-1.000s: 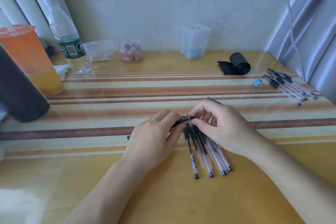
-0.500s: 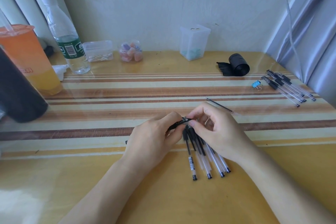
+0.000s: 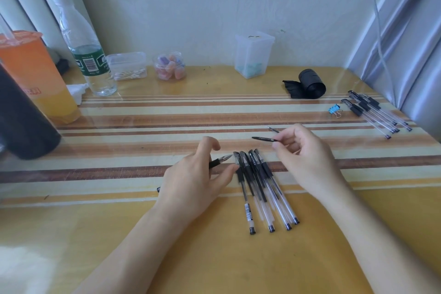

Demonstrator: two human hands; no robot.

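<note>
an uncapped pen (image 3: 218, 161) is held in the left hand (image 3: 193, 176) near the middle of the table (image 3: 214, 265). its barrel is passed under the palm and its bare tip is pointed toward the right edge. the forefinger and thumb are spread and lifted off the pen, which is gripped by the lower fingers, mostly hidden under the hand. a black cap (image 3: 262, 138) is pinched between the thumb and forefinger of the right hand (image 3: 307, 157), with the other fingers curled loosely. the cap is held above the table, well apart from the pen tip, its closed end turned toward the left edge. a row of capped pens (image 3: 260, 184) is laid between the two hands, caps toward the back edge, ends fanned toward the front edge. a thin refill (image 3: 272, 129) is seen just behind the right hand's fingers. a second bunch of pens (image 3: 374, 112) is laid along the right edge, with a blue binder clip (image 3: 334, 110) just beside it and a black roll (image 3: 310, 83) nearer the back right corner.
</note>
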